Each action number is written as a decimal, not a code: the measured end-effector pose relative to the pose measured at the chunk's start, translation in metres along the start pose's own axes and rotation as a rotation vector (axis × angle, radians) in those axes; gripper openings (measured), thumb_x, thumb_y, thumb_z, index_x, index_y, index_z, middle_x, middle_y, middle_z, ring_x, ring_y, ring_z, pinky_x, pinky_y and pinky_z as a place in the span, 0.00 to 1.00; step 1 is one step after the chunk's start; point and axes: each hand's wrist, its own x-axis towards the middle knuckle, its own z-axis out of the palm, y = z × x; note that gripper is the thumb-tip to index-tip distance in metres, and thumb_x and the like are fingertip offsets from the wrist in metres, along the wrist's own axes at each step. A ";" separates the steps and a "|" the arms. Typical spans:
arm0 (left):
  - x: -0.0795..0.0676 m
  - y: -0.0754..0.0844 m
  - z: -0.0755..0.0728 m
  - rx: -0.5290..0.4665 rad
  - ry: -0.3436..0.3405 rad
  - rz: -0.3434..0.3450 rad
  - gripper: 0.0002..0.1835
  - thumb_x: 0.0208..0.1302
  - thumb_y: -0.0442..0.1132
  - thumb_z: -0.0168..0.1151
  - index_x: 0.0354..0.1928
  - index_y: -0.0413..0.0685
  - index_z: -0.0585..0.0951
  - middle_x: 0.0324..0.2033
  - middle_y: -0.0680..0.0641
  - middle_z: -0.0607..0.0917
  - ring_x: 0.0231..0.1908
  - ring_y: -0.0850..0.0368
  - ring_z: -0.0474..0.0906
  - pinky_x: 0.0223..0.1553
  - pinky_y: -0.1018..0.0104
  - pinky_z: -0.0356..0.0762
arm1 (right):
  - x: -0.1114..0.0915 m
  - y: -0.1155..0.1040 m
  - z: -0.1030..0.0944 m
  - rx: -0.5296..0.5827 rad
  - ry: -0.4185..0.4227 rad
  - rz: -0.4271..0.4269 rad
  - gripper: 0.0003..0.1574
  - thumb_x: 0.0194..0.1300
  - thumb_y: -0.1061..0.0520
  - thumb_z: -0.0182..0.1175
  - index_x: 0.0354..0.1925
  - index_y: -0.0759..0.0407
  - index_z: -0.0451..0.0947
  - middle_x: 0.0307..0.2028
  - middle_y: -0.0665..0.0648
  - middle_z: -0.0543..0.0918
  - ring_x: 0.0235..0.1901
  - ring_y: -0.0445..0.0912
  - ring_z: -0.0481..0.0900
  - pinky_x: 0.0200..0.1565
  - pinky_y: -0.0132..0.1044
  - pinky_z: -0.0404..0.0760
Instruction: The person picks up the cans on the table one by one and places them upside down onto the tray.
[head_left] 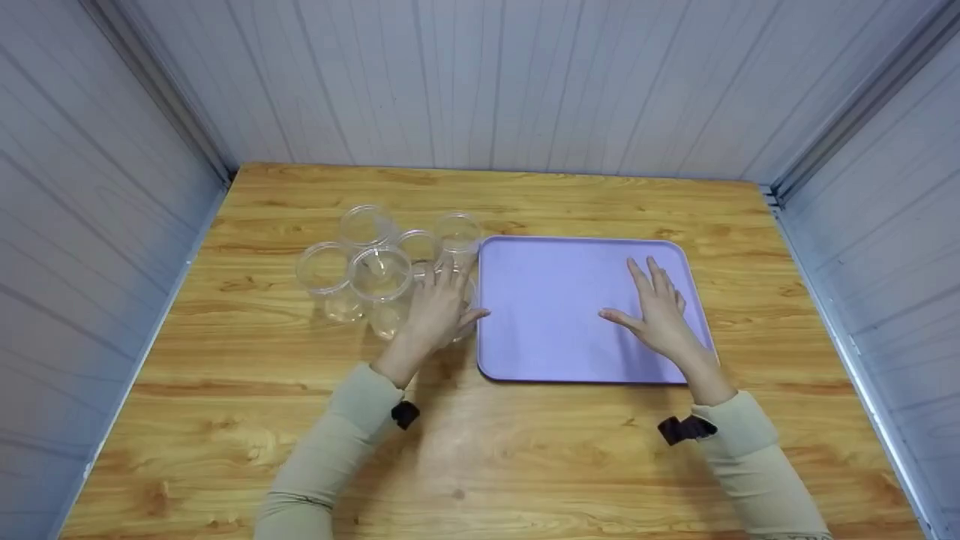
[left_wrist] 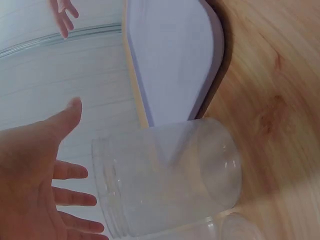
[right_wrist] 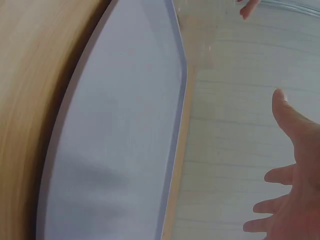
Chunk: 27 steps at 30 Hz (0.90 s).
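Several clear plastic jars [head_left: 380, 274] stand in a cluster on the left half of the table. Over the nearest right jar of that group is my left hand [head_left: 437, 306], its fingers spread and apart from one another. In the left wrist view the hand [left_wrist: 30, 185] hovers at the open mouth of a clear jar [left_wrist: 170, 175], gripping nothing. My right hand [head_left: 661, 319] hangs above the right part of a purple tray [head_left: 555, 307], fingers spread. The right wrist view shows that hand [right_wrist: 300, 185] holding nothing, with the tray [right_wrist: 115, 125] below.
The wooden table [head_left: 525, 457] carries the jars and the tray, which lie side by side. Pale panel walls [head_left: 480, 82] enclose its back, left and right sides. The tray has a low raised rim.
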 end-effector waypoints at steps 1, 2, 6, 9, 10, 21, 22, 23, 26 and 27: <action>0.000 0.001 0.001 0.005 0.003 -0.008 0.47 0.53 0.64 0.53 0.67 0.44 0.50 0.57 0.30 0.62 0.55 0.32 0.59 0.51 0.43 0.64 | -0.001 0.000 0.001 0.004 0.001 -0.004 0.58 0.52 0.34 0.57 0.68 0.60 0.42 0.65 0.70 0.38 0.62 0.67 0.36 0.53 0.69 0.37; -0.001 0.001 0.002 0.011 0.006 -0.014 0.47 0.53 0.64 0.53 0.67 0.45 0.50 0.57 0.30 0.63 0.54 0.32 0.60 0.50 0.44 0.64 | -0.002 0.000 0.002 0.009 0.002 -0.009 0.58 0.52 0.34 0.57 0.68 0.61 0.42 0.65 0.70 0.38 0.62 0.67 0.36 0.53 0.69 0.37; 0.000 0.003 0.006 0.020 0.018 -0.028 0.46 0.53 0.63 0.54 0.67 0.45 0.51 0.56 0.30 0.64 0.53 0.30 0.61 0.50 0.45 0.66 | -0.006 0.001 0.006 0.028 0.012 -0.014 0.57 0.52 0.36 0.58 0.67 0.61 0.43 0.65 0.70 0.39 0.62 0.67 0.37 0.53 0.69 0.39; 0.000 0.003 0.008 0.035 0.033 -0.035 0.43 0.53 0.61 0.55 0.65 0.43 0.57 0.55 0.30 0.66 0.51 0.30 0.64 0.48 0.45 0.67 | -0.008 0.001 0.010 0.054 0.009 -0.008 0.57 0.52 0.37 0.58 0.67 0.61 0.42 0.65 0.70 0.39 0.62 0.67 0.38 0.52 0.69 0.41; 0.000 0.003 0.009 0.038 0.037 -0.039 0.42 0.53 0.61 0.55 0.64 0.43 0.58 0.54 0.30 0.66 0.50 0.30 0.64 0.48 0.45 0.68 | -0.009 0.002 0.011 0.064 0.008 -0.006 0.57 0.53 0.37 0.58 0.68 0.61 0.42 0.65 0.70 0.39 0.62 0.67 0.38 0.52 0.69 0.41; 0.000 0.004 0.014 0.012 0.066 -0.082 0.37 0.52 0.55 0.60 0.60 0.40 0.63 0.51 0.27 0.67 0.50 0.33 0.64 0.49 0.46 0.65 | -0.012 0.001 0.023 0.177 0.049 -0.020 0.54 0.54 0.42 0.60 0.67 0.63 0.45 0.64 0.71 0.44 0.62 0.66 0.42 0.54 0.68 0.45; 0.000 0.004 0.015 0.010 0.071 -0.083 0.37 0.52 0.54 0.60 0.60 0.40 0.63 0.51 0.27 0.68 0.50 0.34 0.64 0.49 0.46 0.65 | -0.012 0.000 0.024 0.189 0.055 -0.022 0.53 0.54 0.42 0.60 0.67 0.63 0.46 0.64 0.71 0.44 0.62 0.66 0.42 0.54 0.66 0.46; 0.000 0.004 0.015 0.008 0.075 -0.084 0.37 0.52 0.54 0.60 0.60 0.40 0.63 0.51 0.27 0.68 0.50 0.34 0.64 0.49 0.46 0.65 | -0.013 0.000 0.025 0.201 0.063 -0.025 0.53 0.54 0.43 0.60 0.66 0.64 0.46 0.64 0.71 0.45 0.62 0.65 0.43 0.55 0.65 0.47; 0.000 0.003 0.016 0.009 0.083 -0.089 0.38 0.51 0.54 0.61 0.60 0.40 0.63 0.51 0.28 0.67 0.50 0.35 0.65 0.49 0.46 0.65 | -0.013 0.000 0.028 0.231 0.087 -0.035 0.52 0.54 0.44 0.61 0.66 0.65 0.48 0.63 0.72 0.47 0.62 0.64 0.45 0.58 0.59 0.50; 0.000 0.003 0.017 0.012 0.086 -0.091 0.38 0.51 0.55 0.61 0.59 0.39 0.64 0.51 0.28 0.68 0.49 0.35 0.65 0.48 0.47 0.66 | -0.013 0.000 0.029 0.238 0.098 -0.040 0.51 0.54 0.45 0.61 0.65 0.66 0.49 0.63 0.72 0.48 0.62 0.64 0.46 0.58 0.58 0.50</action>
